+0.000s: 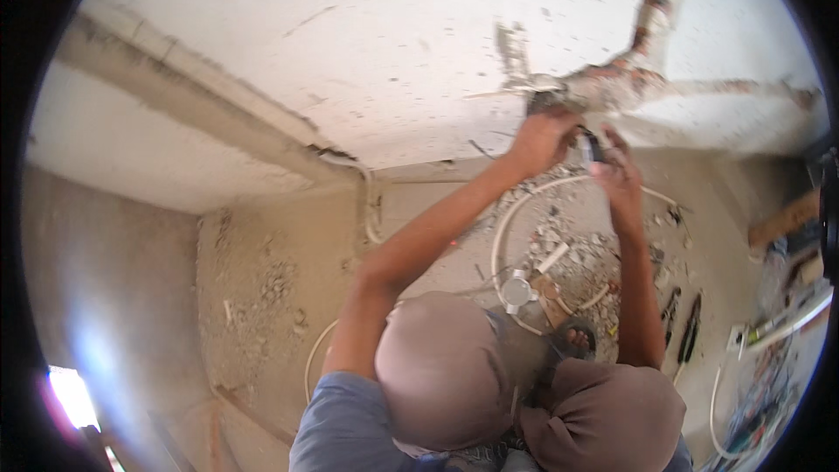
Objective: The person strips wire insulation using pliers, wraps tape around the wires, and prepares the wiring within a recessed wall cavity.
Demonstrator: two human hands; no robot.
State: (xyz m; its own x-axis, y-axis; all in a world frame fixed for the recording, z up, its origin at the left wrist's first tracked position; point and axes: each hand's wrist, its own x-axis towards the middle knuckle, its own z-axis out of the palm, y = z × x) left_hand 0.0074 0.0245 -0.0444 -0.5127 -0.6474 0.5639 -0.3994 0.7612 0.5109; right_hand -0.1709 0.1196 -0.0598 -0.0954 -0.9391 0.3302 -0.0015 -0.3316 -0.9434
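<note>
left hand [544, 135] closed at the wall box [546, 98], 1 o'clock in view | right hand [616, 166] pinching small dark tool [592, 149], at 4 o'clock from box | advice: brace left hand, guide tool slowly, avoid loose rubble [572, 253] underfoot

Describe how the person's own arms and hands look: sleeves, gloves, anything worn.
Both forearms are bare from the elbow down. The left hand and the right hand wear no gloves, and no watch, ring or band can be made out at this size. A short blue-grey sleeve covers the left upper arm. The right upper arm is hidden behind brown cloth, so its sleeve cannot be seen.
</note>
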